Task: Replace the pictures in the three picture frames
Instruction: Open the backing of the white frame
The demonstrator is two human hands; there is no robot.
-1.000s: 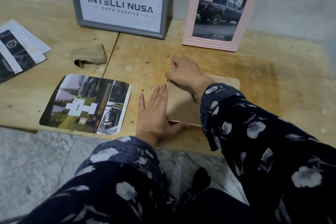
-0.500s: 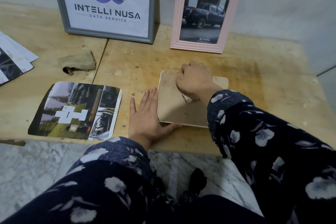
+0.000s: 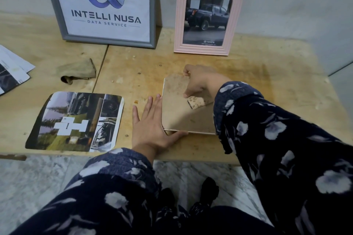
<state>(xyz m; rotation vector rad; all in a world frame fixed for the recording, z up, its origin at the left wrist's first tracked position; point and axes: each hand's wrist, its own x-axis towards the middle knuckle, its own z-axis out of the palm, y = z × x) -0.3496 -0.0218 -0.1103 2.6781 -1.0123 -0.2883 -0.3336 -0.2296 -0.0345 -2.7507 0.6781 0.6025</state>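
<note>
One head-worn wide-angle view, my only feed. It looks forward and steeply down over the wooden surface (image 3: pixel 248 66), close above both sleeves, reaching the wall behind and the marble floor (image 3: pixel 38 173) below.

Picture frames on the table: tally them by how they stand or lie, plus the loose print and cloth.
Upright frames: 2, the grey frame and the pink arched frame.
Frames lying face down: 1, the beige frame.
Loose prints beside it: 1, the collage print.
Cloths: 1, the tan cloth.
Total: 5
</note>
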